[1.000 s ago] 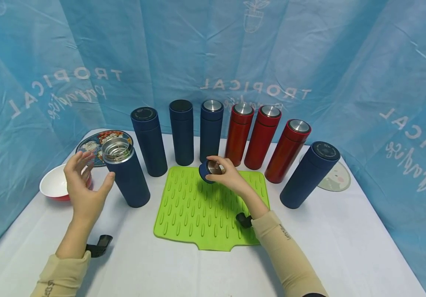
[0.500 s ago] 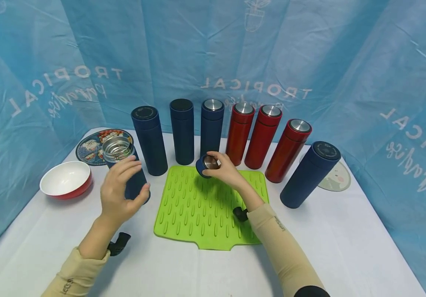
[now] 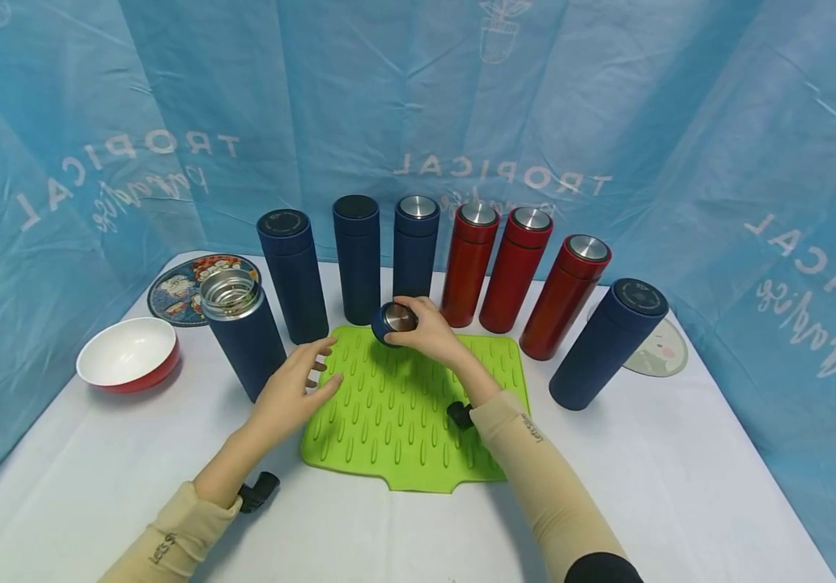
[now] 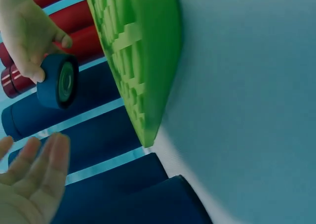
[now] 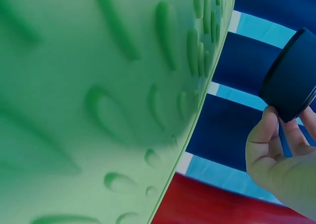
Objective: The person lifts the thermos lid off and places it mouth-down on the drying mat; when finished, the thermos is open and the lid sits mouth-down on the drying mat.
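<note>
Right hand (image 3: 428, 334) pinches lid (image 3: 392, 322) over mat (image 3: 418, 437); uncapped flask (image 3: 246, 344) stands upright leftward, nearer the empty left hand (image 3: 292, 390), fingers loose.

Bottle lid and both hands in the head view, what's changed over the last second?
The left hand moved right, passing in front of the open bottle to the left edge of the green mat. The right hand moved slightly left with the lid. Nothing was newly gripped or released. The bottles, mat and bowl stayed put.
</note>
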Demonstrator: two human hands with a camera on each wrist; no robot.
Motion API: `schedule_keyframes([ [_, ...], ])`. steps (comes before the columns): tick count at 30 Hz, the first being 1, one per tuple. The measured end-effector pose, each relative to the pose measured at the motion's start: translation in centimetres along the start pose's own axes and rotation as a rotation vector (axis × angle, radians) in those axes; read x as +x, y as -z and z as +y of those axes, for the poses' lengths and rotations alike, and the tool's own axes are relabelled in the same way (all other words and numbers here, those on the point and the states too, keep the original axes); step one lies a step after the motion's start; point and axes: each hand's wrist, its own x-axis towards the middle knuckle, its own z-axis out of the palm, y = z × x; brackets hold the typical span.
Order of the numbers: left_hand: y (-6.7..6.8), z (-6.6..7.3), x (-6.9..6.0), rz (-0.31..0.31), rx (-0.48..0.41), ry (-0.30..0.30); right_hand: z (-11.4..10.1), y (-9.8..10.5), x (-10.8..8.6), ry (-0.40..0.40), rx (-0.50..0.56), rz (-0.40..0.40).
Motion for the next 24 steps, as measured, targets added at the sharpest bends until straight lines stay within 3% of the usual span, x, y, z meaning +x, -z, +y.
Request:
schedule_keyframes([
  [4,-0.3,-0.7,0.3,-0.048,-0.020,0.103,-0.2,-0.5,0.5,0.023,-0.014,-0.005],
  [11,0.0,-1.6,0.7,-0.164,0.030,0.245,-0.9,-1.8,1.3,0.061,-0.046,-0.008],
  [16,0.1,-2.0,0.6,-0.244,0.024,0.306,-1.3,-2.8,1.9,0.054,-0.107,-0.038],
  [24,-0.1,-1.9,0.9,-0.312,0.027,0.363,-1.6,-3.9,2.5,0.041,-0.165,-0.069],
])
